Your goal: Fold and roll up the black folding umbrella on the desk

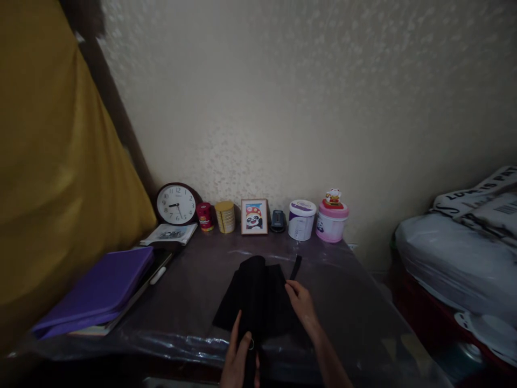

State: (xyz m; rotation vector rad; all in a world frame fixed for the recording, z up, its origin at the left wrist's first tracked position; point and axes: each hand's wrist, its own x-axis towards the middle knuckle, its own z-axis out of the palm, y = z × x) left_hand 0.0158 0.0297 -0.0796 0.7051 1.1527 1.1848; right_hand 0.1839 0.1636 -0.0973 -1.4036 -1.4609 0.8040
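A black folding umbrella [254, 296] lies on the dark table [194, 280], its fabric spread loosely and its closing strap [296, 267] sticking out toward the back. My left hand [238, 358] is closed around the umbrella's handle end at the table's front edge. My right hand [301, 302] rests on the right side of the black fabric, fingers curled onto the cloth near the strap.
Along the wall stand a round clock [176, 203], a red tin [205, 216], a gold tin [225, 216], a framed panda picture [254, 216], a white tub [301, 219] and a pink jar [332, 221]. A purple folder [100, 288] lies left. Wrapped bundles [456, 258] sit right.
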